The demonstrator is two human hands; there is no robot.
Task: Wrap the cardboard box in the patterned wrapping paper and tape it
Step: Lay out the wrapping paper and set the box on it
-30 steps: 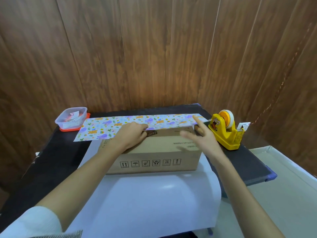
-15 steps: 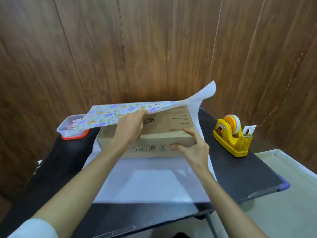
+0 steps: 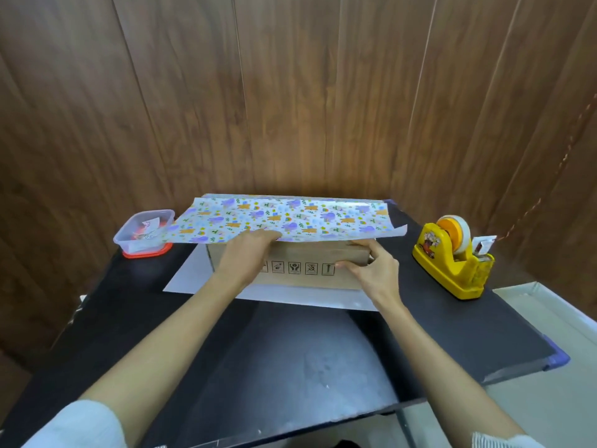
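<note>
Glossy wrapping paper (image 3: 284, 221), matt cardboard box (image 3: 310, 257)

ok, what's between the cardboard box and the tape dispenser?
Head view: bare black table; the right hand grips the right corner of the cardboard box, apart from the tape dispenser.

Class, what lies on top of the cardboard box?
The patterned wrapping paper drapes over the cardboard box, its edge held by the left hand. The box's top is covered.

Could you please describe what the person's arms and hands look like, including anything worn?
Both forearms are bare. The left sleeve is plain white, the right sleeve white with a ribbed knit. The left hand and right hand show no gloves, rings or watch.
</note>
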